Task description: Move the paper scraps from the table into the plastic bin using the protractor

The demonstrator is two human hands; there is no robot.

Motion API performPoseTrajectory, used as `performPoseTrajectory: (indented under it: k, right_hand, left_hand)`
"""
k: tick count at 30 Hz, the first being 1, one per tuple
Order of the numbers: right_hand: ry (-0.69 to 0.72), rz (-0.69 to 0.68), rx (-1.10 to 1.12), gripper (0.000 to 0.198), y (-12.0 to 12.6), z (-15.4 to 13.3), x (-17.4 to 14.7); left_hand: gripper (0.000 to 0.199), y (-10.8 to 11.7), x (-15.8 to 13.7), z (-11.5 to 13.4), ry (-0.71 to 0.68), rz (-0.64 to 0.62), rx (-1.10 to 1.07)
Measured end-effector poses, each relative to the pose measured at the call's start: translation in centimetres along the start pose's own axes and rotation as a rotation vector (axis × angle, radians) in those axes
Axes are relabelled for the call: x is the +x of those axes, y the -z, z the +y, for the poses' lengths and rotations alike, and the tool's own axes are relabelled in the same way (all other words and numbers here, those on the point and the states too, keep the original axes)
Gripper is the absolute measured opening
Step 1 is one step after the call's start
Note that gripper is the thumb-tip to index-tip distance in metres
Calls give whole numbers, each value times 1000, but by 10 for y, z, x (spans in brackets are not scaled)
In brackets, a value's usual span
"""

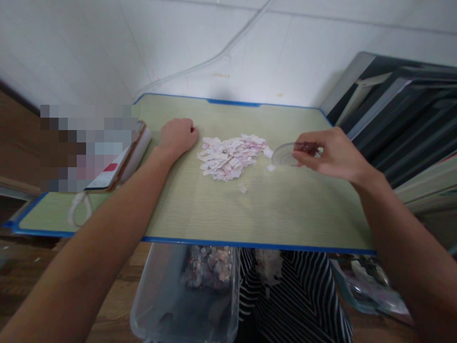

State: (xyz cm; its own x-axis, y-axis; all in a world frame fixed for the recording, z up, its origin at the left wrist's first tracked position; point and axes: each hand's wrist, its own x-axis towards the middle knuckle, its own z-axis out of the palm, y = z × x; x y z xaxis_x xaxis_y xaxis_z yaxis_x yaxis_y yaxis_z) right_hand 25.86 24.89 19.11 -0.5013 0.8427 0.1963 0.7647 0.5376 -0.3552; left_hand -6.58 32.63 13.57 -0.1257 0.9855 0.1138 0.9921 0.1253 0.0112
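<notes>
My right hand (323,151) pinches a clear protractor (283,155) between thumb and fingers, just right of a heap of paper scraps (230,156). The protractor's curved edge points toward the heap, close to a few stray scraps. Curled into a loose fist, my left hand (178,136) rests on the green tabletop (214,214) left of the heap. Nothing shows in its fingers, though their inner side is hidden. One small scrap (243,189) lies apart, nearer the table's front edge.
At the left stands a propped tablet (110,166), partly blurred out, with a white cable loop (79,209) below. Under the front edge, a clear plastic bin (185,305) holds more scraps. Dark flat panels (400,105) lean at the right. A white wall (171,38) rises behind.
</notes>
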Motion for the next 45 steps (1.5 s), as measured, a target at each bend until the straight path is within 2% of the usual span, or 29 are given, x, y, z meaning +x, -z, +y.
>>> performPoseTrajectory:
  k: [3,7,16,18,22,26,29,33,38,43,45]
  right_hand:
    - [-50,-77,74,19,4,-1,0]
    - [-57,0,-50,17,5,-4,1]
    - [-65,-52,-28,16,12,-4,0]
    - [-78,-135,46,17,17,2,-2]
    - [-61,-462,283,25,21,8,-5]
    - [-30,-770,432,29,12,-3,-6]
    - [-14,-927,505,32,1,-12,-5]
    - [2,-998,564,35,-8,-11,-2]
    - [56,-1030,582,38,-7,-13,-2]
    - [69,-1056,528,37,-7,-22,-4]
    - [93,-1018,528,35,-7,-21,-4]
  left_hand:
    - [52,-1,0,0,-13,10,15]
    - [52,-1,0,-1,-14,15,10]
    - [51,-2,0,-1,-12,15,-9]
    - [51,-2,0,-1,-9,12,-15]
    - [51,-1,0,-1,-10,12,-25]
    - [51,0,-1,-2,-35,26,3]
    - [53,-1,-1,-2,-38,23,-1]
    - [53,-2,0,-2,-18,19,-12]
    - [52,-2,-1,-2,-14,19,2]
    - [54,0,-2,-1,-4,8,-8]
    - [54,0,-2,-1,0,3,-11]
